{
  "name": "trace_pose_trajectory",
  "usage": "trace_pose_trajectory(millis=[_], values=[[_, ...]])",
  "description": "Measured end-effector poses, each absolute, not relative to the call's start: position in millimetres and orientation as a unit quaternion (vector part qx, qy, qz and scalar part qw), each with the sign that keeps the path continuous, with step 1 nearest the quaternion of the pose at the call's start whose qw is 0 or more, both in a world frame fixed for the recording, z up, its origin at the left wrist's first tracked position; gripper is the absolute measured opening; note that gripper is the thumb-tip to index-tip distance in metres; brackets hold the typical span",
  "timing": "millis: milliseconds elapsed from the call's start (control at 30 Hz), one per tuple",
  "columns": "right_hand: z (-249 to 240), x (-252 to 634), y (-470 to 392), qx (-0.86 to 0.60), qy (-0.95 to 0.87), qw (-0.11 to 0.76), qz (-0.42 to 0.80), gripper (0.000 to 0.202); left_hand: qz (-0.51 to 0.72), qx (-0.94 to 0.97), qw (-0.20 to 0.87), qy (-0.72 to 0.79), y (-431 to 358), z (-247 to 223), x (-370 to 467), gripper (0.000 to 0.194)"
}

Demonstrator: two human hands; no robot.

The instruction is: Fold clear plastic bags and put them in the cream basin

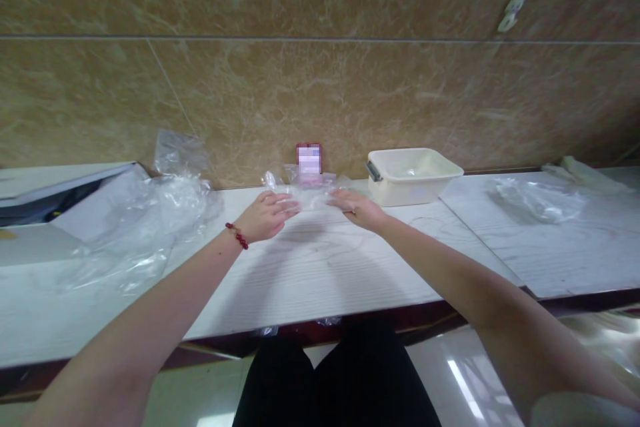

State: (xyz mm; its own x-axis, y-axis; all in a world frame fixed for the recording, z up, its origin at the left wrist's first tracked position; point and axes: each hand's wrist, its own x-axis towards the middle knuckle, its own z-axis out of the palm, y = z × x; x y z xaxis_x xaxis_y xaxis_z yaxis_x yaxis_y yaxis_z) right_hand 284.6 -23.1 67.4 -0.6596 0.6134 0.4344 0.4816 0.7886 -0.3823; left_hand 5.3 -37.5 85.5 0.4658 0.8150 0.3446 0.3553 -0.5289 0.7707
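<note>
One piece of clear plastic film (315,199), right there between left hand (267,215) and right hand (364,211), over the bench (325,273)! Looks light, limp and slippery, probably quick to crease or tear, so the side edges seem the place to grip. And both hands have them: left fingers half curled, right ones straighter, each lightly grasping its own side.

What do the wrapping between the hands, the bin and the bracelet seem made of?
Wrapping: apparently thin, glossy plastic film; it is transparent and creased. Bin: probably rigid plastic, given its smooth cream walls. Bracelet: shiny red beads; glass, stone or plastic, unclear.
</note>
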Motion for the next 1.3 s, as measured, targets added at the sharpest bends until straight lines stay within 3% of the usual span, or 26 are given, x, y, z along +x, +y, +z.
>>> trace_pose_trajectory(millis=[267, 400, 533, 733, 933, 1300], values=[[7, 289, -53, -0.288, -0.950, 0.069, 0.103, 0.042, 0.144, 0.947, 0.062, 0.280, -75, 20, 4, 0.030], [16, 296, -72, -0.314, -0.944, 0.019, 0.098, 0.045, 0.115, 0.956, 0.047, 0.265, -94, 16, -6, 0.021], [33, 307, -78, -0.296, -0.944, 0.022, 0.141, 0.063, 0.172, 0.916, 0.084, 0.352, -96, 23, -11, 0.023], [16, 273, -51, -0.438, -0.870, 0.184, 0.132, 0.046, 0.170, 0.855, 0.033, 0.488, -74, 21, 43, 0.035], [-9, 220, -18, -0.509, -0.852, 0.099, 0.076, 0.044, 0.052, 0.825, 0.009, 0.563, -55, -8, 88, 0.054], [-7, 218, 27, -0.552, -0.831, 0.033, 0.051, 0.055, 0.036, 0.813, 0.020, 0.581, -48, -14, 75, 0.074]])
